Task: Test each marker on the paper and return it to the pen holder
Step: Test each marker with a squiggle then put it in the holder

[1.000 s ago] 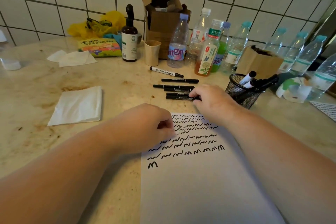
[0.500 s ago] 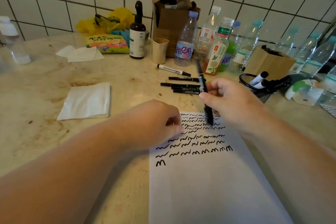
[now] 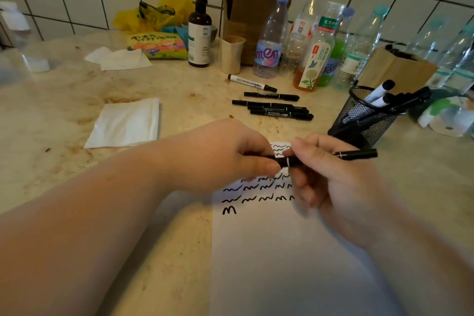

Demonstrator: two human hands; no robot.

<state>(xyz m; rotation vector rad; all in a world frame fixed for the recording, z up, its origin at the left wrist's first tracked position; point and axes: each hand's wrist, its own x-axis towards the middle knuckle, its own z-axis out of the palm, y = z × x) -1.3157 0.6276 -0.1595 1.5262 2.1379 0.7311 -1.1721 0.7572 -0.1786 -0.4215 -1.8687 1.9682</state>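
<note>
- The right hand (image 3: 331,179) holds a black marker (image 3: 356,154) level above the paper (image 3: 269,251); the left hand (image 3: 220,159) pinches its left end, thumb and fingers curled round it
- Under both hands, rows of black squiggles (image 3: 252,191) cover the paper's top
- Beyond the grip, loose markers (image 3: 278,110) lie on the counter (image 3: 64,100)
- To the right, just beside the marker's far end, the mesh pen holder (image 3: 364,117) holds more markers
</note>
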